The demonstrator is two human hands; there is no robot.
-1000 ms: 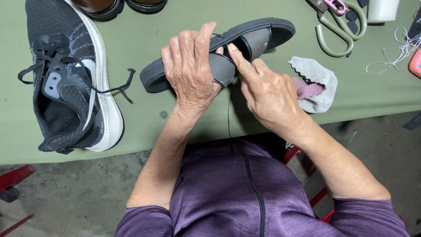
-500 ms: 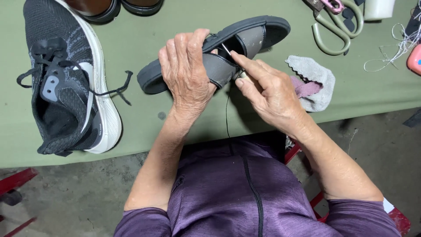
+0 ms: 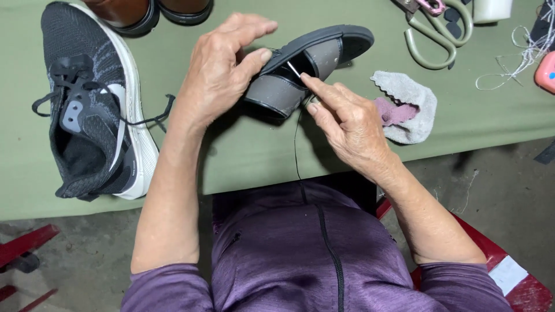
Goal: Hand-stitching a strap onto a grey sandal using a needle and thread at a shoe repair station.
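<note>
Mid-stitch at upper centre of frame: left hand point(image 3: 217, 75) clamped around grey slip-on shoe point(image 3: 306, 66), lifted off green table point(image 3: 254, 150); right hand point(image 3: 347, 124) pinching needle point(image 3: 293, 70) narrowly at shoe's opening, black thread point(image 3: 296, 150) trailing down. Best done steadying the shoe, pushing straight, keeping thread taut.

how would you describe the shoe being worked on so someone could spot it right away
On the green table, look at the middle of the far half, where both hands meet. The left hand grips a flat dark grey slip-on shoe lifted on its side, while the right hand holds a needle with black thread at its opening. Unlike the laced black sneaker at left, it has no laces or white sole.
</note>
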